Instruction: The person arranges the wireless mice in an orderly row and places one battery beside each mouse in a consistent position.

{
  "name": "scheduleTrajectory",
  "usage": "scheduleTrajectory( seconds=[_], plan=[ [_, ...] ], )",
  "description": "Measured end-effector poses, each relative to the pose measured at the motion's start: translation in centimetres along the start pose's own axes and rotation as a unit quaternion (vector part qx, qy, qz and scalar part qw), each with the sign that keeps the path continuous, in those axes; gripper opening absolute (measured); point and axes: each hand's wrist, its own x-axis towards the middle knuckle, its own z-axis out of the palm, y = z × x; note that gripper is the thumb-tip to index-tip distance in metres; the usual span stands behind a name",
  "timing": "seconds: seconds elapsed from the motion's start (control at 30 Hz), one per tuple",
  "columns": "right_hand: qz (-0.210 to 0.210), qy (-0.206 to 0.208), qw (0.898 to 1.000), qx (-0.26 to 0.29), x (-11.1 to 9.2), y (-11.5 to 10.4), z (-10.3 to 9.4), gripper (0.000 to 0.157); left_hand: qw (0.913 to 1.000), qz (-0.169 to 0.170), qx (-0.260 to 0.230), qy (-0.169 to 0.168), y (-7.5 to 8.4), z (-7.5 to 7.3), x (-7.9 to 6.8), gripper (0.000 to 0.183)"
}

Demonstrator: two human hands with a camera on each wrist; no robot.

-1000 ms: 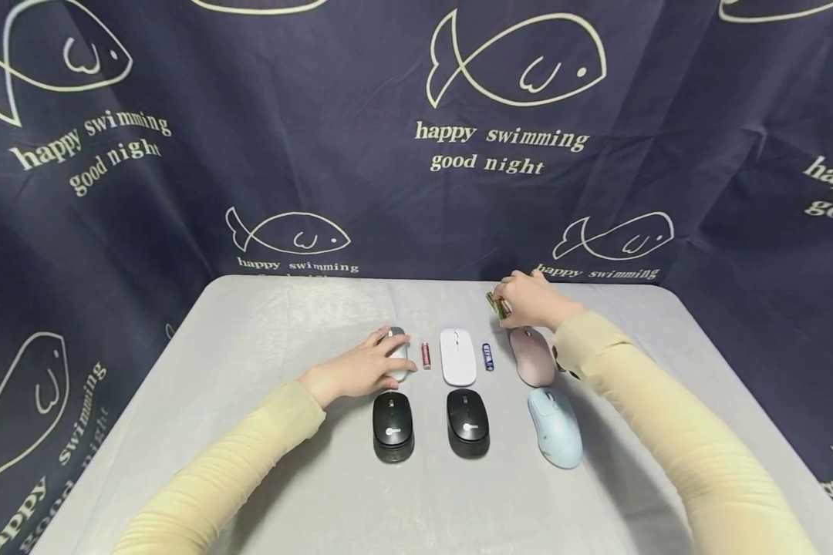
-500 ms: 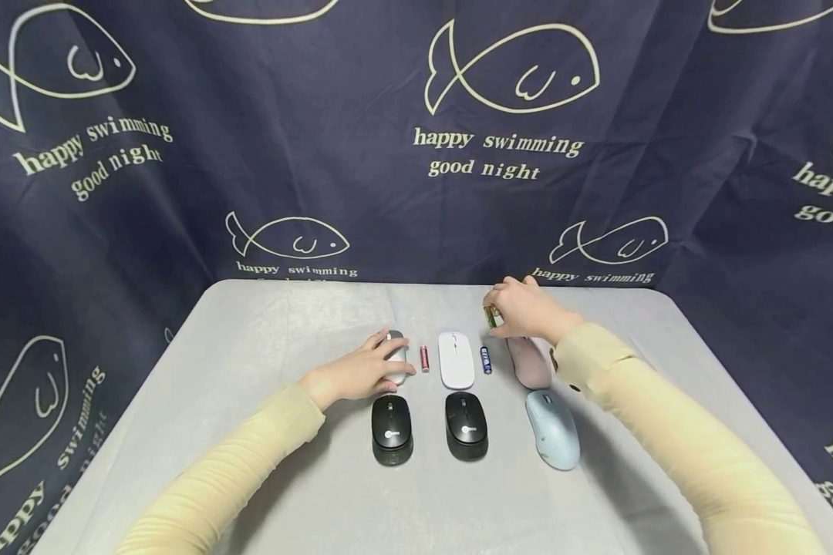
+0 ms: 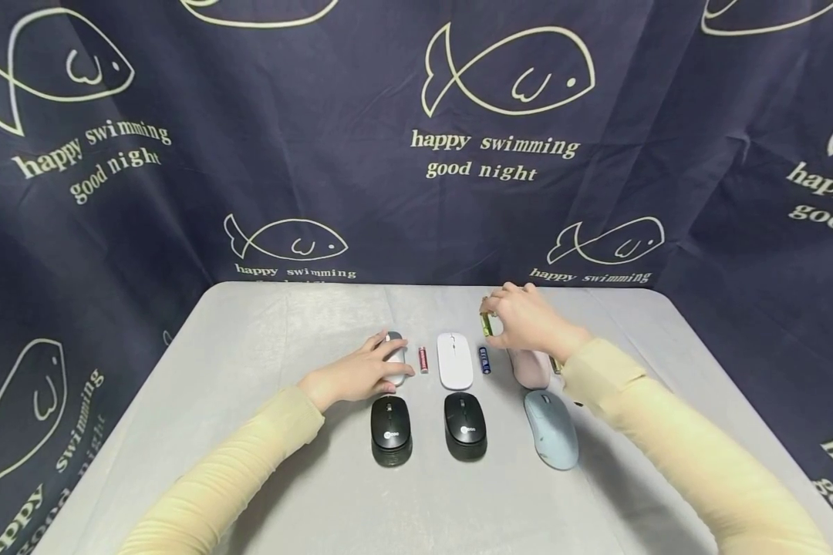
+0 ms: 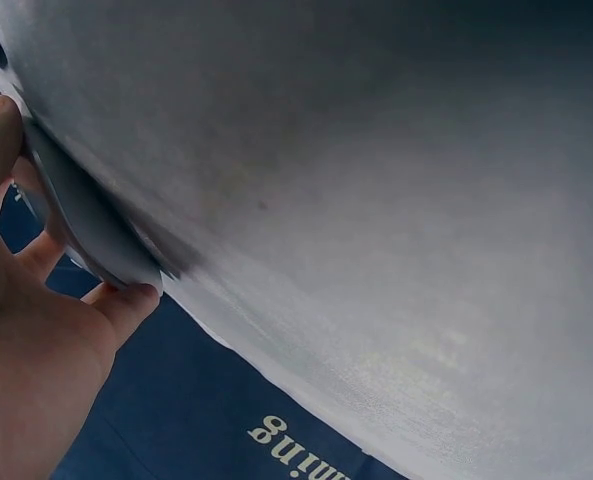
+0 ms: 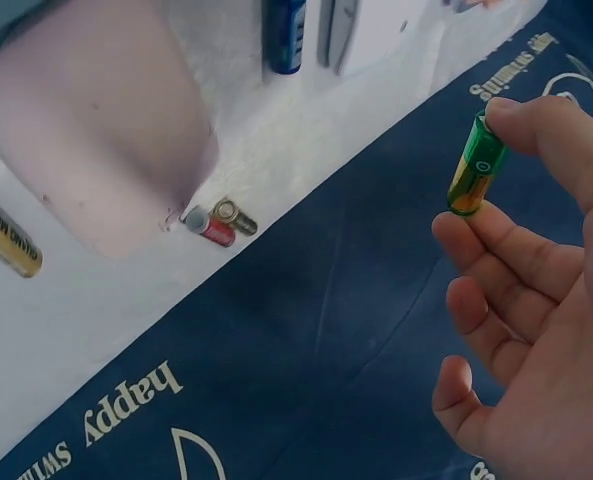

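Note:
My right hand (image 3: 531,322) pinches a green and gold battery (image 5: 474,165) between thumb and fingertips, above the table's far part. Just below that hand lies a pink mouse (image 3: 530,371), partly covered by it. A blue battery (image 3: 484,360) rests to the pink mouse's left. My left hand (image 3: 354,374) holds a grey and white mouse (image 4: 96,225) by its edges, fingers spread over it. Right of this mouse come a red battery (image 3: 423,360) and a white mouse (image 3: 454,361). A gold battery (image 5: 6,235) lies beside the pink mouse.
Nearer to me stand two black mice, a left one (image 3: 391,430) and a middle one (image 3: 466,425), and a light blue mouse (image 3: 552,429). A small red battery (image 5: 211,226) and another beside it lie by the pink mouse. A dark blue curtain (image 3: 389,154) hangs behind the table.
My right hand has moved left and a little nearer with the green and gold battery, which now points more upright. The left hand stays on the grey and white mouse.

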Motion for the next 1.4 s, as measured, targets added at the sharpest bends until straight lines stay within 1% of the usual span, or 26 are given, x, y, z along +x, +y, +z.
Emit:
scheduleTrajectory(
  seconds=[0.27, 0.43, 0.6, 0.7, 0.8, 0.97, 1.23, 1.4],
  plan=[
    [0.002, 0.000, 1.000, 0.003, -0.9, -1.5, -0.1, 0.047, 1.0000, 0.000, 0.000, -0.001, 0.0, 0.1, 0.1, 0.039],
    [-0.005, 0.022, 1.000, 0.017, -1.6, -2.7, 0.0, 0.048, 1.0000, 0.004, 0.003, 0.004, 0.0, 0.0, 0.0, 0.038],
    [-0.012, 0.048, 0.999, 0.019, -2.3, -3.8, 0.5, 0.048, 1.0000, 0.003, 0.004, 0.003, -0.1, 0.1, 0.0, 0.039],
    [-0.015, 0.056, 0.998, 0.019, -2.6, -4.7, 0.5, 0.048, 1.0000, 0.003, 0.006, 0.003, -0.1, 0.2, 0.1, 0.039],
    [-0.016, 0.059, 0.998, 0.015, -2.8, -5.5, 0.6, 0.049, 1.0000, 0.004, 0.006, 0.005, -0.1, 0.1, 0.1, 0.039],
    [-0.020, 0.065, 0.997, 0.030, -3.0, -6.6, 0.8, 0.047, 0.9999, 0.009, 0.006, 0.010, -0.1, 0.1, 0.1, 0.038],
    [-0.026, 0.051, 0.997, 0.059, -3.5, -7.9, 1.7, 0.045, 0.9999, 0.009, 0.006, 0.011, 0.0, 0.0, 0.0, 0.039],
    [-0.021, 0.050, 0.996, 0.077, -3.7, -8.8, 2.5, 0.045, 0.9999, 0.007, 0.006, 0.011, -0.2, 0.2, 0.1, 0.039]
  ],
)
